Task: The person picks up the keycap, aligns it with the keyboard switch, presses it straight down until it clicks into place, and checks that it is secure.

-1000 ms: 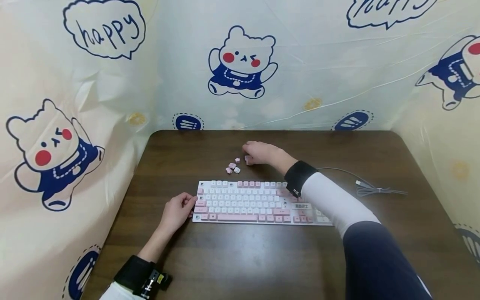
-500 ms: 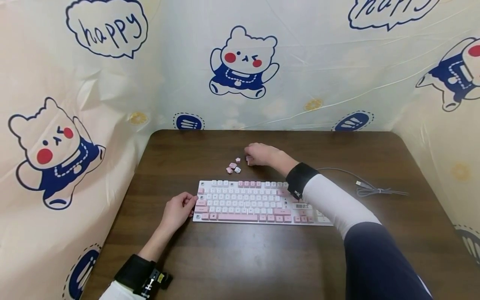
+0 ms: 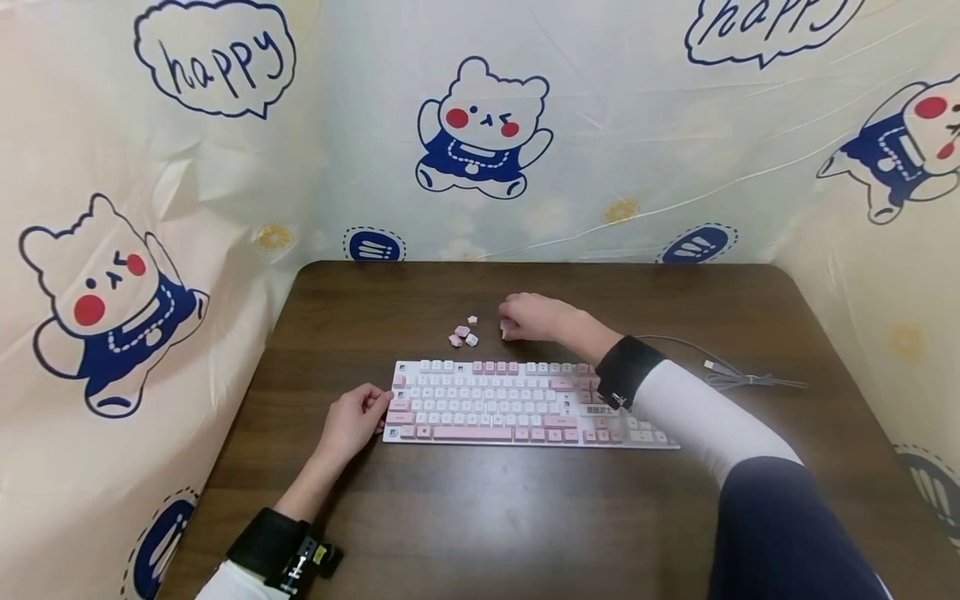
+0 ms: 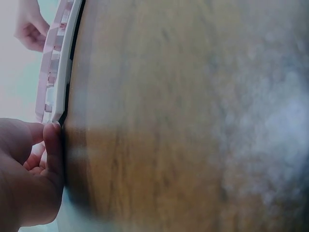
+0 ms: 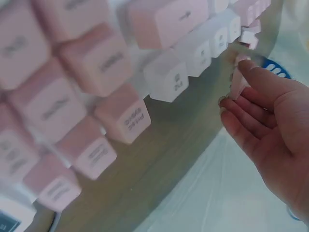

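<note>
A white-and-pink keyboard lies on the brown table. My left hand holds the keyboard's left edge; in the left wrist view its thumb and fingers meet at the corner. Behind the keyboard, my right hand pinches a pink keycap between thumb and fingers, just above or on the tabletop; which of the two I cannot tell. Left of that hand lies a small group of loose pink and white keycaps. My right forearm covers part of the keyboard's right end.
A grey USB cable, bundled with a tie, lies on the table right of the keyboard. A curtain printed with bears hangs around the table's back and sides. Black bands circle both wrists.
My right hand has shifted slightly right and toward the keyboard, away from the loose keycaps, with the keycap in its fingers. My left hand stays at the keyboard's edge.
</note>
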Available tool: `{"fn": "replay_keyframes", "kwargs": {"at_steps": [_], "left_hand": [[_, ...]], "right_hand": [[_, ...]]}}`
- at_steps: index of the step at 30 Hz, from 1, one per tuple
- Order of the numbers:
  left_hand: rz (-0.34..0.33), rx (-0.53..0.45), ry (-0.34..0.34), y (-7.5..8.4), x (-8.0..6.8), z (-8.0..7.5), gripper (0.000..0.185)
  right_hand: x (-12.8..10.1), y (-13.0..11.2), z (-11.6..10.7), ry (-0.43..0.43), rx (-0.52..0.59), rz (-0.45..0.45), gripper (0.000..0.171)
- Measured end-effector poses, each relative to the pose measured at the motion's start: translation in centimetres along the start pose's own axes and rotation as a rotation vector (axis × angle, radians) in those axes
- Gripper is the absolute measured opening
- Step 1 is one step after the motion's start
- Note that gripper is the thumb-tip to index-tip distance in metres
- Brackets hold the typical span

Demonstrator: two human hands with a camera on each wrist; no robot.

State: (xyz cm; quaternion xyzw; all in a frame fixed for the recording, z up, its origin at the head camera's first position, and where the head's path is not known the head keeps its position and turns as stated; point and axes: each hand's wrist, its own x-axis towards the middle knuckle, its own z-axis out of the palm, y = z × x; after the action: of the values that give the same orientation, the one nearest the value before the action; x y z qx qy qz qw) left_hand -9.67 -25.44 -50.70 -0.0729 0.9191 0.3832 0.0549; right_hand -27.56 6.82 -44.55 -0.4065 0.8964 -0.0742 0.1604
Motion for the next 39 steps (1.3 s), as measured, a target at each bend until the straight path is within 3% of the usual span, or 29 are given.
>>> {"fn": "replay_keyframes", "kwargs": {"at_steps": [9, 22, 34, 39], "left_hand": [[0.002, 0.011, -0.001, -0.2, 0.1, 0.2, 0.022], [-0.003, 0.018, -0.006, -0.3, 0.2, 0.3, 0.022], [-0.016, 0.02, -0.011, -0.2, 0.3, 0.2, 0.022], [-0.027, 0.022, -0.013, -0.2, 0.3, 0.2, 0.022]], "right_hand": [[-5.1, -1.4, -0.1, 0.035, -0.006, -0.086, 0.01], [-12.1, -2.6, 1.1, 0.041, 0.076, 0.015, 0.028], [-15.3, -2.1, 3.2, 0.114, 0.121, -0.076, 0.034], [-15.8, -2.2, 4.3, 0.115, 0.116, -0.061, 0.033]]}}
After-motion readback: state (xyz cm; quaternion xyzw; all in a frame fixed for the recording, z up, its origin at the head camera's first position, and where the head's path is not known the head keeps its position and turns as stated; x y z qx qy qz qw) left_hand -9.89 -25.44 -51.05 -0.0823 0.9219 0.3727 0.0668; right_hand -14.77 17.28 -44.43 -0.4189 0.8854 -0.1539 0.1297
